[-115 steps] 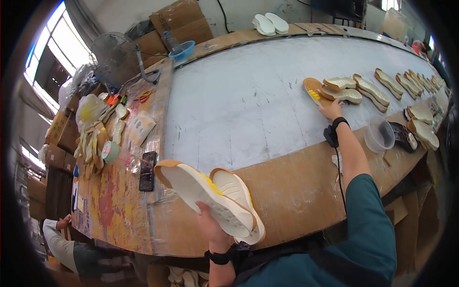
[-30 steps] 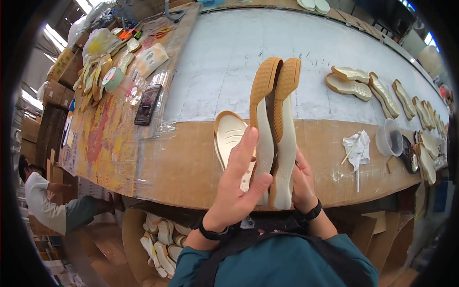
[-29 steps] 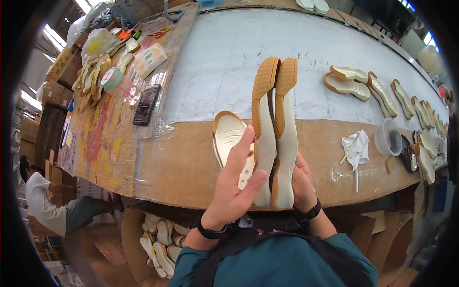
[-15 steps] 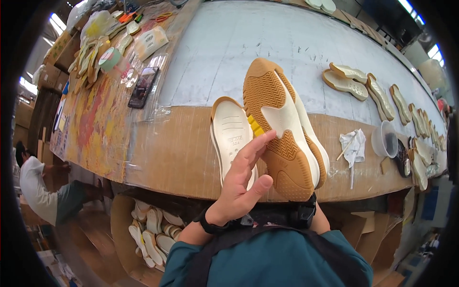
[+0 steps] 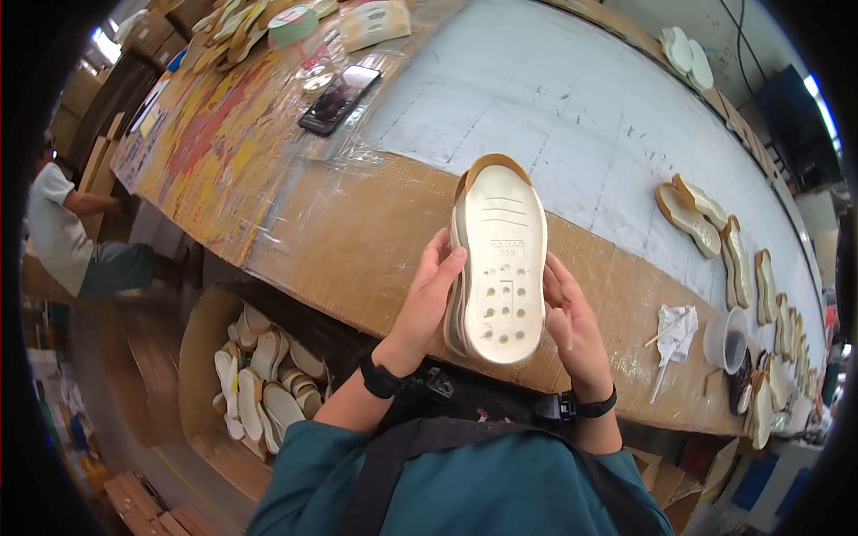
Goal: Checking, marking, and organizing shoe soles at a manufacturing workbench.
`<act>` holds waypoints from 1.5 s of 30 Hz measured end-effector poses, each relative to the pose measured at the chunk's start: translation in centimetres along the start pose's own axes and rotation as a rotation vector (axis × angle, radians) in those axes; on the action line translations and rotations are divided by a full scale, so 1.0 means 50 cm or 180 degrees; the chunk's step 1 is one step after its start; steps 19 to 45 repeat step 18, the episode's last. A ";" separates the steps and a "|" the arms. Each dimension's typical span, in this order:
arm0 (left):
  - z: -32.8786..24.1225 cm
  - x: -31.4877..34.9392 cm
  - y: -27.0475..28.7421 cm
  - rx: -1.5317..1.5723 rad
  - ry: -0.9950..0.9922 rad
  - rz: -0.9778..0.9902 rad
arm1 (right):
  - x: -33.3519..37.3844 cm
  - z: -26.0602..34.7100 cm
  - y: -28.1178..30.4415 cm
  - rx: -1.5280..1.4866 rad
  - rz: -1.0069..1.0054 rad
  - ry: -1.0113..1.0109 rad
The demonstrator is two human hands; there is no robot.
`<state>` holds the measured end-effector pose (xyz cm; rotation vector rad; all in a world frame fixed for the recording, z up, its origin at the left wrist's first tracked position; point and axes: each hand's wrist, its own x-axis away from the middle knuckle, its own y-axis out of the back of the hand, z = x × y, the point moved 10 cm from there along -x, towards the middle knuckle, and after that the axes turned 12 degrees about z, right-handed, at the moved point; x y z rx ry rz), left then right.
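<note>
A stack of shoe soles (image 5: 506, 219) is upright between my hands at the table's near edge. The top one shows its cream inner face, with round holes at the heel and a tan lip at the toe. Another sole's edge shows under it on the left. My left hand (image 5: 424, 299) grips the left side, thumb along the edge and fingers partly hidden. My right hand (image 5: 577, 332) is closed around the right side, its fingertips hidden behind the soles.
More soles (image 5: 686, 223) line the table's right side. Near them are a white cloth (image 5: 677, 330) with a stick and a clear plastic cup (image 5: 725, 339). A phone (image 5: 340, 100) and a lidded jar (image 5: 299, 40) stand left. Below, a cardboard box (image 5: 201, 357) holds soles. A person (image 5: 76, 214) sits far left.
The brown treads faced me earlier while a separate sole lay at left. Now the cream inner side faces me, and both hands hold the stack. My view has shifted left.
</note>
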<state>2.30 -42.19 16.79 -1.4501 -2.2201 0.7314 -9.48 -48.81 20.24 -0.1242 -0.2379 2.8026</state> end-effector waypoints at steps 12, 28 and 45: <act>0.046 -0.010 0.010 0.1669 0.1082 0.0495 | -0.026 -0.054 -0.030 0.0194 -0.0439 0.0028; 0.045 0.058 0.063 0.2280 0.0767 0.0499 | -0.033 0.006 -0.078 0.0259 -0.0213 0.0276; 0.045 0.058 0.063 0.2280 0.0767 0.0499 | -0.033 0.006 -0.078 0.0259 -0.0213 0.0276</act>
